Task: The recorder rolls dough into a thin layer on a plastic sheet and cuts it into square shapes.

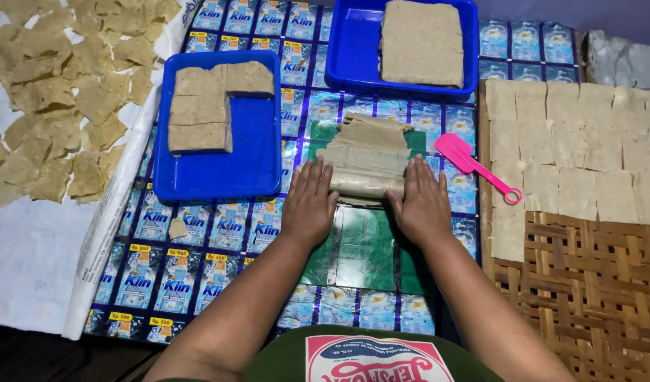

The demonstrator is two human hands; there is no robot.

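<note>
both hands lie flat and open, the left hand (308, 201) and right hand (422, 201) pressing the ends of a roll of thin beige dough sheet (365, 159) on a green mat (364, 244), between a blue tray (258, 159) and a pink scraper (473, 164).

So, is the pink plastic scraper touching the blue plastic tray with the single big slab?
Apart. The head view shows patterned mat between the pink scraper and that tray.

Two blue trays (258, 170) of dough slabs, pink scraper (473, 164), woven bamboo rack (586, 283)
</note>
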